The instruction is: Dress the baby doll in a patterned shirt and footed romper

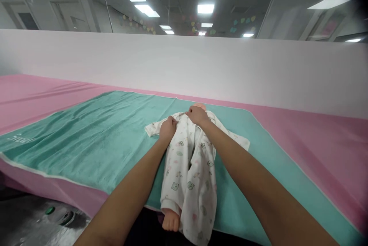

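Note:
A baby doll [170,221] lies on its back in a white printed baby romper [179,169], its head mostly hidden behind my right hand. One doll foot sticks out of the left leg cuff; the other leg's end shows no foot. The romper's front hangs partly open down the middle. My left hand [168,129] is closed on the fabric at the chest's left side, beside the left sleeve. Near the neckline my right hand [197,115] pinches the romper's edge. Both sleeves spread outward over the teal towel [109,134].
Under the towel is a pink covered table [324,142], its front edge close to me. A low white wall [172,61] with glass above it runs along the back. At lower left, below the table, lies a clear container with a green part [50,210].

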The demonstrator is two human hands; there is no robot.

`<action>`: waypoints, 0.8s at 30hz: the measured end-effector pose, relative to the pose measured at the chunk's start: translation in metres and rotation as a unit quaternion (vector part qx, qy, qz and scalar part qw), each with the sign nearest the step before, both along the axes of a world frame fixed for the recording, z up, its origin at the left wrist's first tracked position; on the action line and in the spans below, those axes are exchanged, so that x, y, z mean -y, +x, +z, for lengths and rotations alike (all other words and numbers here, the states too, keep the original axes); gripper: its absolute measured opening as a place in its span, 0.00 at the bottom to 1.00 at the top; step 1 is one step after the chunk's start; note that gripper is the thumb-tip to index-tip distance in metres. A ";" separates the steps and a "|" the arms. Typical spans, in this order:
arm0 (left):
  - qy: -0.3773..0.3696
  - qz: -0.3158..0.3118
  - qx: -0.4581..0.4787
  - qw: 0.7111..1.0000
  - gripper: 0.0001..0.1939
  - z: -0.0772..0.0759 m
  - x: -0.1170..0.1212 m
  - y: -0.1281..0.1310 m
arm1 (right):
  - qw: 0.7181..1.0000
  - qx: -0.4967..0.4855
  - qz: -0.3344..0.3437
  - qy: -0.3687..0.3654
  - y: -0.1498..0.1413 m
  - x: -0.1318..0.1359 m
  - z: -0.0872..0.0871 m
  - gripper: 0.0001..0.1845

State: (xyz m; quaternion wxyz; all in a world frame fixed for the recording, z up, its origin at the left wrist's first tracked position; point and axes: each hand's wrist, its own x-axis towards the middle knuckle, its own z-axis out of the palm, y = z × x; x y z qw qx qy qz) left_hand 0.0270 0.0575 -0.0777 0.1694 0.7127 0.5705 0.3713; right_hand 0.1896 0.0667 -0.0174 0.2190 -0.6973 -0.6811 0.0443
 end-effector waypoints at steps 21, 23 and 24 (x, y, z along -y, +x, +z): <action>0.052 -0.222 -0.013 0.974 0.13 -0.022 0.256 -0.090 | 0.982 -0.018 0.098 0.162 -0.090 0.316 -0.055 0.11; 0.090 -0.207 -0.028 0.974 0.11 -0.023 0.252 -0.087 | 0.983 0.006 0.089 0.163 -0.090 0.311 -0.059 0.08; 0.104 -0.199 -0.022 0.974 0.10 -0.023 0.251 -0.085 | 0.982 0.010 0.087 0.165 -0.090 0.309 -0.060 0.07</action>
